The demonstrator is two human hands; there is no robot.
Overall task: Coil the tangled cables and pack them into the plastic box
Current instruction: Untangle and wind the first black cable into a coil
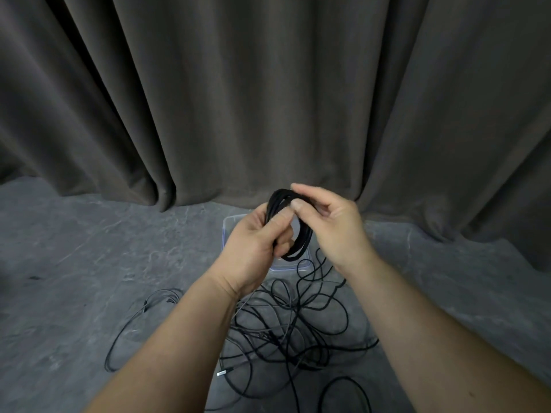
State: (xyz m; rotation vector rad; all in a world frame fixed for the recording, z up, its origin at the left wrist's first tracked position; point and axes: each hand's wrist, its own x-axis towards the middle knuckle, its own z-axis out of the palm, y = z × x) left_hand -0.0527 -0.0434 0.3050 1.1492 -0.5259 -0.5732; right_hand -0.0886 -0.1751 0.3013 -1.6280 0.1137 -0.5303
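A black cable wound into a small coil [301, 244] is held up in front of me, above the clear plastic box [231, 223]. My left hand [255, 248] grips the coil's left side with thumb and fingers closed around the loops. On the coil's top right, my right hand [334, 228] pinches the strands between thumb and forefinger. One strand trails from the coil down to a tangled heap of black cables [292, 326] on the grey floor below my forearms. Most of the box is hidden behind my hands.
A dark curtain [268, 99] hangs behind the box and pools on the grey floor [89, 248]. A looser black cable loop [134, 323] lies to the left of the heap. A metal plug end [221, 374] shows near my left forearm.
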